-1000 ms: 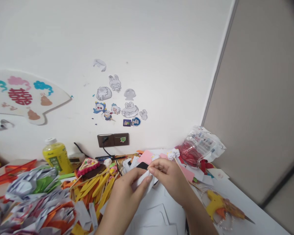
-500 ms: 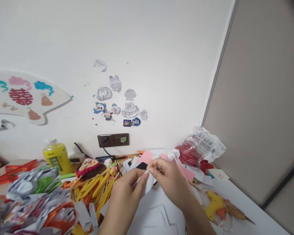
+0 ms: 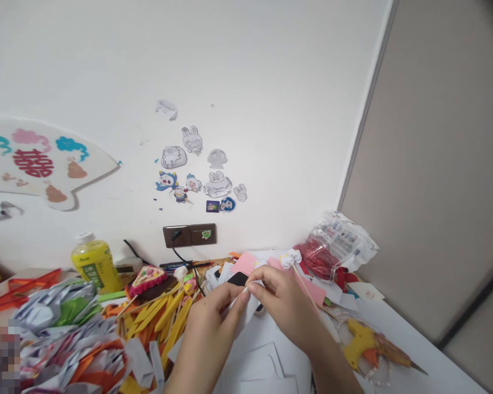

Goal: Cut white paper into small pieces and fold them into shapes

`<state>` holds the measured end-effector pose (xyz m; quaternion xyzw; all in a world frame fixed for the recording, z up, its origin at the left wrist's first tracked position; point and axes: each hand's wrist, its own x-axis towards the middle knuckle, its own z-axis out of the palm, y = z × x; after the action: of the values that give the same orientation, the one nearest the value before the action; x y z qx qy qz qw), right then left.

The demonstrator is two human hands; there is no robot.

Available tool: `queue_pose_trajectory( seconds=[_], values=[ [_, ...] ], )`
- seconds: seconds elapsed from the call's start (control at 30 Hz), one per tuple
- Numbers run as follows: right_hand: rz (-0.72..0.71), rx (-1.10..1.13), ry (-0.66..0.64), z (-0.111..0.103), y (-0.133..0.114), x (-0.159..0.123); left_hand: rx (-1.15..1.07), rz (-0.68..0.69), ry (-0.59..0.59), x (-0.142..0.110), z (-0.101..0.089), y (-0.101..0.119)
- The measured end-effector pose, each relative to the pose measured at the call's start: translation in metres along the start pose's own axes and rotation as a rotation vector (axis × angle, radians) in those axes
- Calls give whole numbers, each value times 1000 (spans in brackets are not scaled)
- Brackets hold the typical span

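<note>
Between my two hands is a small piece of white paper (image 3: 250, 313), pinched at its upper edge. My left hand (image 3: 216, 314) grips it with thumb and forefinger from the left. From the right, the thumb and forefinger of my right hand (image 3: 277, 303) close on the same edge, their tips almost touching the left ones. Behind the fingers a black phone-like object (image 3: 237, 279) is partly covered. Below the hands lies a white sheet with pencil lines (image 3: 263, 364) on the desk.
Crumpled paper pieces (image 3: 61, 350) and yellow folded strips (image 3: 160, 312) heap up on the left. A yellow bottle (image 3: 95, 262) stands behind them. At right lie a yellow glue gun (image 3: 359, 342) and a plastic bag (image 3: 340, 241) by the wall. A black cord runs from the socket (image 3: 189, 235).
Both hands stay in nearly the same place, still pinching the white paper. The fingertips have shifted only slightly, and the view has moved a little.
</note>
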<state>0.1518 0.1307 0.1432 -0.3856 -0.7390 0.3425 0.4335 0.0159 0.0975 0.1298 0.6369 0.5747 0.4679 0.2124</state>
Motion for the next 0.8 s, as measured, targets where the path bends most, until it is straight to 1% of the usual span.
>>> queue_pose_trajectory(
  seconds=[0.1, 0.23, 0.43, 0.5, 0.57, 0.63, 0.73, 0.8],
  values=[
    [8, 6, 18, 1, 0, 0, -9, -8, -6, 0, 0, 0],
    [12, 16, 32, 2, 0, 0, 13, 13, 4, 0, -1, -1],
    [41, 14, -28, 1, 0, -1, 68, 64, 3, 0, -2, 1],
    [28, 14, -30, 1, 1, -2, 65, 67, 0, 0, -1, 1],
    [0, 8, -14, 2, 1, -2, 39, 47, -9, 0, -1, 0],
    [-17, 7, 1, 2, 2, -1, 3, 17, -42, 1, -3, -1],
    [3, 21, 55, -1, 5, 0, -16, -6, -102, 1, -9, -4],
    [24, 30, 109, -3, 7, 2, -3, -13, -117, 2, -13, -5]
  ],
)
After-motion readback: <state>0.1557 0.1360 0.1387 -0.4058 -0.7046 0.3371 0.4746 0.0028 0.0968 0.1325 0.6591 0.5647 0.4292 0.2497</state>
